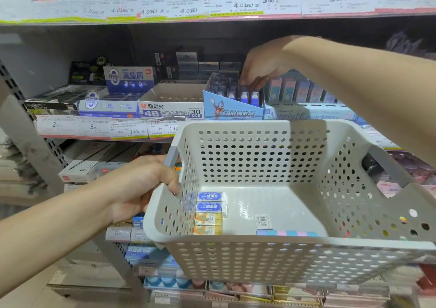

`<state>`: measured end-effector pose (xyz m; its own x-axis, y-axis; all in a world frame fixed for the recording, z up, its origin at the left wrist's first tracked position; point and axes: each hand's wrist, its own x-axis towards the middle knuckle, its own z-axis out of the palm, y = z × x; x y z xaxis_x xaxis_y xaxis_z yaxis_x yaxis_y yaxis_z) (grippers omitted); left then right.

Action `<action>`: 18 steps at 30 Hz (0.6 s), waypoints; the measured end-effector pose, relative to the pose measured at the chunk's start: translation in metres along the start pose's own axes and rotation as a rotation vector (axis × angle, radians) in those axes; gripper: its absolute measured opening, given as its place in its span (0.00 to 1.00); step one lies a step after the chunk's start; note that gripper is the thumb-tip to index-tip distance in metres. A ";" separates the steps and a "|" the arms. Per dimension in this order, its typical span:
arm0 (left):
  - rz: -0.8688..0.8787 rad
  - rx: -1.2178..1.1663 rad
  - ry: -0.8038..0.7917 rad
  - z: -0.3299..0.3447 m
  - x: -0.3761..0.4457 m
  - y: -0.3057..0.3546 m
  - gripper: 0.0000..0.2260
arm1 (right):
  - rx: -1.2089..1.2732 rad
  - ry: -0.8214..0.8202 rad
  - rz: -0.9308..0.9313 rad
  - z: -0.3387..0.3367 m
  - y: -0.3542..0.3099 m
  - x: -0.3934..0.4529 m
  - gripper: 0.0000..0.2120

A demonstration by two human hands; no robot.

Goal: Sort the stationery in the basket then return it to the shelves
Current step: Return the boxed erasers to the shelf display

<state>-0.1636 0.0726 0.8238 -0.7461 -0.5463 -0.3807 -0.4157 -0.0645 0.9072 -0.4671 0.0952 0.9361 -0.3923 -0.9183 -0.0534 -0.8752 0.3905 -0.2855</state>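
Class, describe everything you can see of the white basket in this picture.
The basket looks like off-white plastic, its walls pierced with rows of round holes, with grey handles at both ends. The left hand grips its left handle, holding it tilted before the shelves. Inside lie two blue erasers, two yellow erasers and a pastel strip.

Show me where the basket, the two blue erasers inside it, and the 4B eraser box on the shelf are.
basket [259, 242]: head view, near rim.
blue erasers [211, 201]: head view, where the two wrappers meet.
4B eraser box [169, 112]: head view, front label.
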 end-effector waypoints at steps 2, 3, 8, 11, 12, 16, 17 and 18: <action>-0.002 0.003 -0.007 0.000 0.001 0.000 0.41 | -0.004 0.026 -0.006 0.002 0.002 0.000 0.14; -0.003 0.000 -0.007 0.000 0.001 0.000 0.40 | -0.015 0.028 -0.006 0.003 0.002 -0.001 0.14; 0.002 0.011 -0.011 0.001 0.002 0.001 0.38 | -0.023 0.065 0.002 0.000 -0.007 -0.011 0.12; 0.008 0.026 -0.009 0.002 0.002 -0.001 0.36 | -0.039 0.141 0.027 0.008 -0.016 -0.012 0.11; 0.007 0.029 -0.006 0.002 0.003 -0.002 0.36 | -0.037 0.160 0.068 0.013 -0.020 -0.010 0.08; 0.001 0.022 -0.009 0.003 0.003 -0.002 0.30 | -0.288 0.294 0.148 0.031 -0.029 -0.012 0.11; 0.005 0.021 -0.011 0.003 0.003 -0.002 0.30 | -0.347 0.321 0.148 0.032 -0.030 -0.018 0.12; 0.009 0.023 -0.014 0.003 0.003 -0.002 0.29 | -0.365 0.380 0.119 0.032 -0.030 -0.027 0.14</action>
<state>-0.1668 0.0739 0.8208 -0.7569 -0.5348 -0.3757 -0.4212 -0.0403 0.9061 -0.4209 0.1062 0.9156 -0.5101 -0.8047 0.3038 -0.8335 0.5497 0.0565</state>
